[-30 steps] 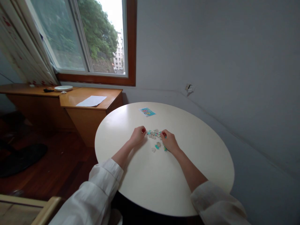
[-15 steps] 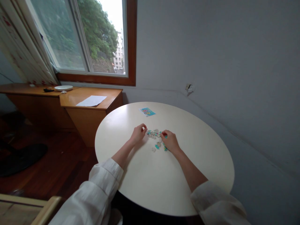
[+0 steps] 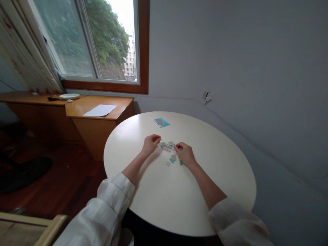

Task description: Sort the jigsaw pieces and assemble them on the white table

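A loose pile of jigsaw puzzle pieces (image 3: 167,147) lies on the round white table (image 3: 164,198), some grey side up and some showing teal. My left hand (image 3: 151,143) is just left of the pile, slightly raised, its thumb and finger pinched on a small puzzle piece (image 3: 160,139). At the pile's right edge, my right hand (image 3: 186,153) has its fingers closed over the pieces; what is between the fingertips is hidden. Several teal pieces (image 3: 180,162) show beneath this hand, partly covered. Nearer me lies a single grey piece (image 3: 168,163).
A colourful picture card (image 3: 161,122) lies toward the table's far side. To the left, a wooden desk (image 3: 97,126) bears a white sheet of paper (image 3: 100,110) and a white plate (image 3: 69,96). A wall socket with a plug (image 3: 207,96) is behind the table.
My left hand has lifted slightly, and its fingers now point more to the right with the small piece at the tips. My right hand has barely moved.
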`<state>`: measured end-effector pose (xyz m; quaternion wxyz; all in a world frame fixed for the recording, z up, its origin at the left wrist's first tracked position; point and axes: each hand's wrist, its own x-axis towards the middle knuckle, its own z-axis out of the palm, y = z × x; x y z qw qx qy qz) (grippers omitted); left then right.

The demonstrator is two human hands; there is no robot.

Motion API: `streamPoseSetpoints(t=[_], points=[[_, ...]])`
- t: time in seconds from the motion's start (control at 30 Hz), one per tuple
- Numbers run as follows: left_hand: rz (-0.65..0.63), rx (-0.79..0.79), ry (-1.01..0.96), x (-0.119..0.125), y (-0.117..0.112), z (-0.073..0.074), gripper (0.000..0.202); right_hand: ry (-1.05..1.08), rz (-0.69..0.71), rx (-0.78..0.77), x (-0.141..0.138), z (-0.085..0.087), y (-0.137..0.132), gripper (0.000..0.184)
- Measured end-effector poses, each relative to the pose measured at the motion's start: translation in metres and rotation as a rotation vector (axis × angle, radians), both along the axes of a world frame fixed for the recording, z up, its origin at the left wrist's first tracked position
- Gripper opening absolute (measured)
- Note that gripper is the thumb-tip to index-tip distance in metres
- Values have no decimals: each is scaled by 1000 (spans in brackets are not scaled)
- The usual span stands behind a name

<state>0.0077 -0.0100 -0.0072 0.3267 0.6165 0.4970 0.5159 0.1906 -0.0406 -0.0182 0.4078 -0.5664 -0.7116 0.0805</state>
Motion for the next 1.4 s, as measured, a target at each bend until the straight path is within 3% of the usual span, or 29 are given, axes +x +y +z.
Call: streamPoseSetpoints(t=[0.77,1.13,1.4], points=[[15,1,-34,-1,1,-1,16,-37,-8,-29,-3,-1,0,18],[-108,13,319,0,-3,-1,23,-146,-22,-89,-4,-3,1,17],[-170,10,511,0,-6,-5,25,-262,-105,-126,-3,0,-3,11]])
